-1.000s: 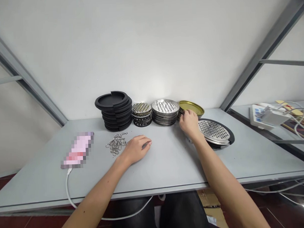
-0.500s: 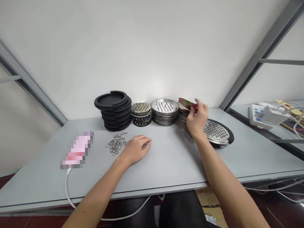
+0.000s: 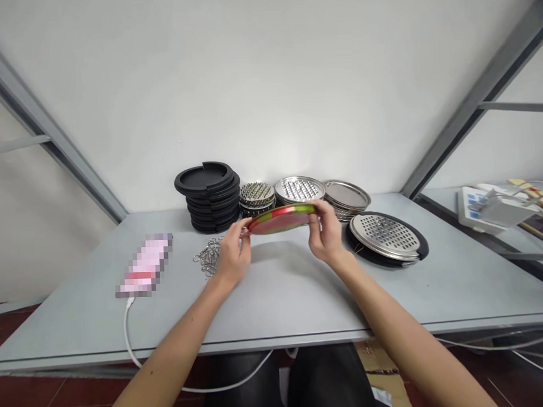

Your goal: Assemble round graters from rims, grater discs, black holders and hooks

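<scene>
Above the middle of the table I hold a round red-and-green lid [image 3: 281, 220], tilted, between both hands. My left hand [image 3: 234, 249] pinches its left edge, and the fingertips of my right hand [image 3: 325, 232] grip the right edge. Just behind it stand a stack of spiked metal discs [image 3: 256, 193], a stack of wider steel grater discs [image 3: 300, 189] and a pile of silver round lids [image 3: 348, 195]. Partly hidden by my left hand lies a heap of wire hooks [image 3: 208, 256]. To the right, perforated grater discs [image 3: 386, 235] rest on a black ring.
A stack of black plastic rings [image 3: 212, 199] stands at the back left. On the left lies a blurred pink phone [image 3: 144, 264] with a white cable [image 3: 127, 333] running over the table's front edge. Metal posts frame both sides; a white power strip [image 3: 479, 205] sits beyond the right one.
My right hand has brought the red-and-green lid from the lid pile to the middle. My left hand has risen from the table and taken its left edge.
</scene>
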`<state>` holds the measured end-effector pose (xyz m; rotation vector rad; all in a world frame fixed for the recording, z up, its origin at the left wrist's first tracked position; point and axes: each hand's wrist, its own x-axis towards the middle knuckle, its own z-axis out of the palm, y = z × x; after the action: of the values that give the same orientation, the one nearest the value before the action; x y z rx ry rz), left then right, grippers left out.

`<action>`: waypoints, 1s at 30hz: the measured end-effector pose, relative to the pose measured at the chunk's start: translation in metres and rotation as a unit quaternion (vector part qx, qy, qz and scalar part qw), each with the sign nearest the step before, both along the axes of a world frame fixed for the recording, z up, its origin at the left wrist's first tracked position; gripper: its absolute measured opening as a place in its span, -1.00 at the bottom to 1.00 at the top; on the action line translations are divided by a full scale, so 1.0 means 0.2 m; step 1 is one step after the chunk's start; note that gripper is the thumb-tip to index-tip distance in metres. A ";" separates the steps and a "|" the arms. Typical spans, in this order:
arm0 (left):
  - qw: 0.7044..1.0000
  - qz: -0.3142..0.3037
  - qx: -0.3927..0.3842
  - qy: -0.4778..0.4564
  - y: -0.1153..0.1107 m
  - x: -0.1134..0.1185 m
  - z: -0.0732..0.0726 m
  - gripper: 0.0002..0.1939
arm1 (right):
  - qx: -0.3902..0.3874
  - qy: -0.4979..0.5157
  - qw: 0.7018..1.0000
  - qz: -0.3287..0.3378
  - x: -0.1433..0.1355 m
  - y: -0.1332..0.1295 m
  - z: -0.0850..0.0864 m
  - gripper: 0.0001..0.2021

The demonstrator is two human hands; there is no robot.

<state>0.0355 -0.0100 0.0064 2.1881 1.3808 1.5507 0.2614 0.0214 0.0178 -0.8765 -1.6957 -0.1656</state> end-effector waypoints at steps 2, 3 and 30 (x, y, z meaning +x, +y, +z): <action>0.999 0.021 0.003 -0.028 0.00 -0.01 0.01 -0.72 | -0.043 -0.027 0.997 0.054 -0.01 -0.01 -0.01 -0.71; 0.999 0.027 0.001 -0.036 0.00 -0.01 0.02 -0.72 | -0.057 -0.034 0.995 0.077 -0.02 -0.01 -0.01 -0.72; 0.998 -0.046 -0.011 0.028 0.02 -0.02 -0.02 -0.54 | -0.202 -0.264 0.895 0.298 -0.12 -0.10 -0.08 -0.93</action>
<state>0.0322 -0.0064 0.0021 2.2630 1.2856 1.4465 0.2378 0.0009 0.0028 -0.5836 -2.4960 0.4185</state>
